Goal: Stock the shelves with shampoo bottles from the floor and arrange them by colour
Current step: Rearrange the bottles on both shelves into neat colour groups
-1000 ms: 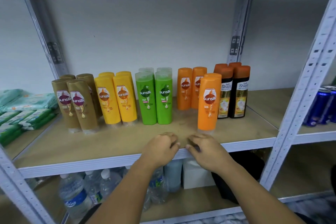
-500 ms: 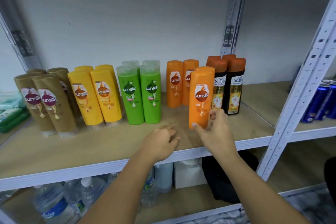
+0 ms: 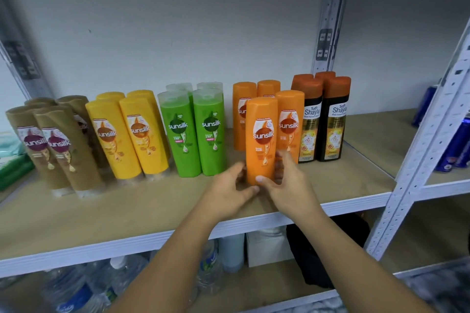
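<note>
Left hand (image 3: pixel 229 193) has joined right hand (image 3: pixel 287 185). Both pinch the front orange bottle (image 3: pixel 262 140) at its base, upright on the shelf (image 3: pixel 152 211), just right of the green bottles (image 3: pixel 193 132). Likely squaring it against the other orange bottles (image 3: pixel 290 122) for colour order.

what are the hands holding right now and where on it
The front orange bottle, at its lower end: the right hand pinches it, thumb in front, fingers on its right side; the left hand holds its lower left side.
</note>
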`<state>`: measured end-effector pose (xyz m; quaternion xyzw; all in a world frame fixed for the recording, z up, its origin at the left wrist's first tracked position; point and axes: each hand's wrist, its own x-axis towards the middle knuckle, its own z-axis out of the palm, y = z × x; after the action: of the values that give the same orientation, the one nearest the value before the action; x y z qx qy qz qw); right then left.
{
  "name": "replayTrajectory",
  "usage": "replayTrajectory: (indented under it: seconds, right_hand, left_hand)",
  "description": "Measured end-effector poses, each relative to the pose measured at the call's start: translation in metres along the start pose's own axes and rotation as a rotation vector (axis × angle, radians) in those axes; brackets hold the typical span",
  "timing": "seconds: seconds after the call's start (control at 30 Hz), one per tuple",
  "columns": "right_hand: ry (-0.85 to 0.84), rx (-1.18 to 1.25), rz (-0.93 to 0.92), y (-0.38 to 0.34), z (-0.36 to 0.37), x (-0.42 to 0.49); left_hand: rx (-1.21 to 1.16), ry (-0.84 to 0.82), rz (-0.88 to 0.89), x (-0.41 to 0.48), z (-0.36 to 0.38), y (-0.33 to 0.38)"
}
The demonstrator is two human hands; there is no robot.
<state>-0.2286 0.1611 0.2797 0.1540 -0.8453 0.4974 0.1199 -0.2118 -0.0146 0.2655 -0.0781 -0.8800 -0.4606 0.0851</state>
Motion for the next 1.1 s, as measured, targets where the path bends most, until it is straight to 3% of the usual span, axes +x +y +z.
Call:
replayTrajectory:
  seconds: [0.13,0.37,0.63,0.83,1.1]
  right_hand:
    - [-0.062,0.066,0.023,-0.001,0.004,-0.001]
    - [0.173,0.028,0.129,0.001,-0.009,-0.001]
    - [0.271,0.0,0.161,0.008,-0.019,0.002]
    - [0.155,0.152,0.193,0.013,-0.022,0.012]
    - [0.06,0.053,0.131,0.017,-0.02,0.023]
  left_hand:
    - [-0.101,0.042,-0.03,0.001,-0.003,-0.002]
    - [-0.106,0.047,-0.078,0.0,-0.004,0.003]
    - [-0.1,0.097,-0.044,0.0,-0.004,0.005]
    - [-0.046,0.136,-0.058,0.003,-0.001,0.002]
    - [-0.018,0.176,-0.057,0.003,-0.001,0.0]
